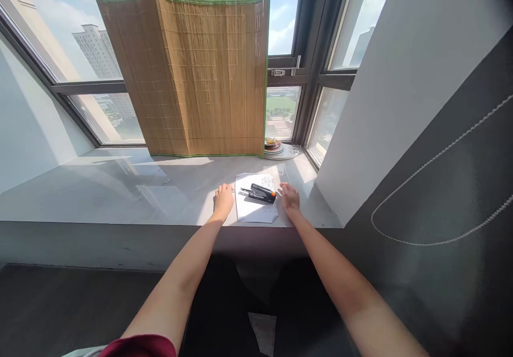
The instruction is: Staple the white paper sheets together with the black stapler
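My left hand [223, 201] rests on the window sill just left of a small stack of white paper [254, 215], its fingers curled in. To the right of the paper lies my right hand [290, 196], also with curled fingers. Neither hand shows anything held. Between them, on the paper, sits a black stapler [262, 192] with an orange part at its right end. Its two arms spread apart toward the left, and a thin metal piece shows at that side. Dark print covers the paper's upper right part.
A folded bamboo mat [212, 79] with green edging stands upright against the window behind the paper. Stacked plates [280, 151] sit in the sill's back right corner. The sill [100, 202] extends left. A beaded cord [417, 245] hangs at right.
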A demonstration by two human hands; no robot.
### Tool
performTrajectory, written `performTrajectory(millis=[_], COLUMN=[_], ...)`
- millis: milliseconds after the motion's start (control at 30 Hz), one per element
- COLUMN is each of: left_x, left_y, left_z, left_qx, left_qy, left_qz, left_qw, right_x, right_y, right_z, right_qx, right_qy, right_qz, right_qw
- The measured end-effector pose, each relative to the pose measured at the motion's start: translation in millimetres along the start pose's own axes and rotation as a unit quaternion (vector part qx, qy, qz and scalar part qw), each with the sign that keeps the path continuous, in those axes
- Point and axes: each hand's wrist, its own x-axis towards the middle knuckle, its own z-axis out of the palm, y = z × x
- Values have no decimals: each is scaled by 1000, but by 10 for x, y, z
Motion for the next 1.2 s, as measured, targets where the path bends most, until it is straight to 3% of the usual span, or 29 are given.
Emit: performTrajectory(millis=[133,200,400,567,733,933,1200], left_x=[-51,-58,-42,-26,32,100,128], left_y=[37,50,69,94,55,-54,-86], left_z=[-33,-35,-24,-44,-16,123,178], left_qx=[-69,-88,-119,-63,-30,20,41], left_qy=[-6,-2,39,-6,-1,58,77], left_qz=[14,24,93,167,196,260,251], left_qw=[998,996,988,984,980,964,964], right_x=[-43,-48,23,24,18,40,69], right_y=[-95,-122,-71,-80,-102,-70,-39], right_z=[-51,-56,-70,-122,-125,-77,-28], right_qx=[-3,-33,-35,-28,-31,-21,-31], right_qy=[-90,-116,-137,-138,-140,-144,-137], right_qz=[-120,-148,-137,-125,-122,-120,-114], right_qw=[989,982,980,982,982,982,983])
